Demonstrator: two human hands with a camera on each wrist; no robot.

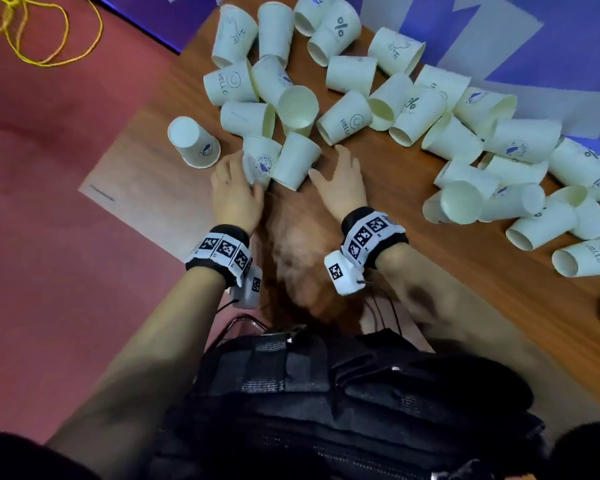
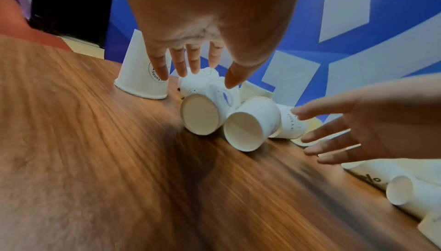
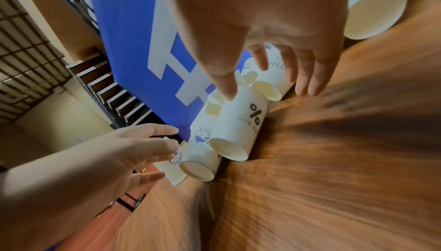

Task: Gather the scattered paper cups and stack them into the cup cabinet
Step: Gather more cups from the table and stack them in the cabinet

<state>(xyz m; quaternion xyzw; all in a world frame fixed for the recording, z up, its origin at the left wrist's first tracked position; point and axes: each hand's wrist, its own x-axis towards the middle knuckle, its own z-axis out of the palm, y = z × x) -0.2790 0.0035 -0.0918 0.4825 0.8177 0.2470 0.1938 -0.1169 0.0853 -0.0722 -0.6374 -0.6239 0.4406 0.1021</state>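
Several white paper cups [image 1: 347, 74] lie scattered on their sides across a wooden table [image 1: 413, 237]. Nearest me lie a whale-logo cup [image 1: 260, 164] [image 2: 203, 113] [image 3: 203, 147] and a "% NICE DAY" cup [image 1: 297, 161] [image 2: 248, 125] [image 3: 238, 121], side by side. My left hand [image 1: 243, 176] [image 2: 205, 74] is at the whale cup's left with straight fingers, its thumb tip touching the cup. My right hand [image 1: 328, 166] [image 3: 267, 85] is spread open at the right of the "%" cup, thumb tip touching it. No cup cabinet is in view.
One cup [image 1: 193, 142] [image 2: 140, 74] stands upside down by the table's left corner, just left of my left hand. More cups [image 1: 499, 202] are piled at the right. A blue and white wall [image 1: 499, 36] backs the table. Red floor [image 1: 49, 202] and a yellow cord [image 1: 42, 29] lie left.
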